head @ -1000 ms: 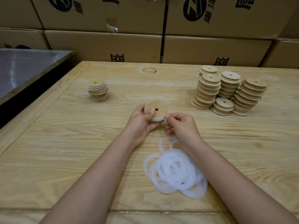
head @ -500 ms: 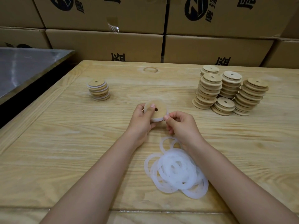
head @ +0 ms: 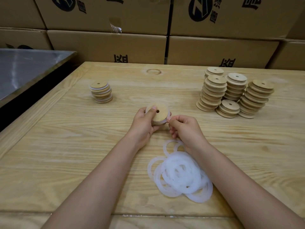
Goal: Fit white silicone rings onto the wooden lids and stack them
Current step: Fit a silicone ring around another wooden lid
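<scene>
Left hand (head: pixel 144 123) grips wooden lid (head: pixel 158 115) (thumb on top); right hand (head: pixel 185 129) pinches white ring (head: pixel 167 119) at lid's edge, mid-bench (head: pixel 66 146).

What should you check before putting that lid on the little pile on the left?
1. Left hand grips the lid: ok.
2. Right hand pinches the white ring at the lid's edge: ok.
3. Ring seated all the way round: cannot tell, the hands hide part of it.
4. Small finished stack stands, slightly uneven: ok.
5. Spare rings lie close by the right wrist: ok.
</scene>
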